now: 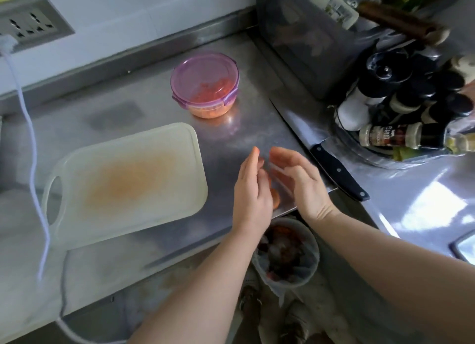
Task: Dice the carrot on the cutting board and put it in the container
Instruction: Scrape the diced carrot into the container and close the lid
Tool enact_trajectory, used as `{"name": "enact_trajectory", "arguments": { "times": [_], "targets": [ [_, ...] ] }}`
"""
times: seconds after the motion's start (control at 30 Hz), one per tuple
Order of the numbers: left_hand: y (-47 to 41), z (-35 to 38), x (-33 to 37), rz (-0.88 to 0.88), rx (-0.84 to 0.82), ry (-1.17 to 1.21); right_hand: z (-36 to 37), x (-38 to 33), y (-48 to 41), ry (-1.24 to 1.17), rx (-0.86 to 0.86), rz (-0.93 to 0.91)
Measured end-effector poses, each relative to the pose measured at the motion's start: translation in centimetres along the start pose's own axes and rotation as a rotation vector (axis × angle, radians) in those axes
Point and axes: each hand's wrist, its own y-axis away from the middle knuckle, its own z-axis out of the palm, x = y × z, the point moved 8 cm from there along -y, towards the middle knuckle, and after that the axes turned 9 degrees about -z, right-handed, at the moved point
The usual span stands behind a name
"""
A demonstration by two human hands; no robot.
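- Container (232, 96) at the back of the steel counter (115, 107), purple lid (200, 71) clipped on. Inside, diced carrot (208, 112) shows orange through the clear wall and the lid.
- Down below the counter edge there's a round bin (313, 253) with a liner, holding dark and reddish scraps, too blurred to name.
- Cutting board (128, 179) sits front left, well apart from the container. It has an orange stain in the middle, and its near edge lies close to the counter's front edge.
- Bare steel runs between board and container, and between board and hands.
- Right side is tighter: a black-handled knife (336, 174) lies at a slant along the counter's right edge, handle towards the person, just beside the right hand. Past it stands a rack of spice bottles (411, 104).
- A white cable (33, 163) hangs down the far left, beside the board's handle end.
- Both hands are at the front right corner of the counter, right above the bin.
- Left hand (253, 189) stands edge-on, fingers straight, gripping nothing.
- Right hand (300, 181) faces it, fingers loosely bent and motion-blurred, with nothing seen in its grasp.
- 1 small orange carrot piece (275, 199) shows between the 2 palms at the counter edge, against the left palm; whether it touches the steel I cannot tell.
- The diced carrot in the container is well away from both hands, up and to their left.
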Motion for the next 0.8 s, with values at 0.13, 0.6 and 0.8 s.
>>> {"name": "enact_trajectory", "arguments": {
  "times": [0.13, 0.6, 0.8],
  "targets": [
    [-0.3, -2.0, -0.3, -0.039, 0.09, 0.074, -3.0, -1.7, 1.2, -0.114, 0.118, 0.099],
    [-1.7, 0.6, 0.1, 0.224, -0.126, -0.083, -0.2, 9.1, 8.4, -0.466, -0.226, 1.106],
    [-2.0, 1.5, 0.1, 0.203, -0.144, 0.008, -0.1, 9.2, 8.1, -0.557, -0.262, 1.114]
  ]
}}
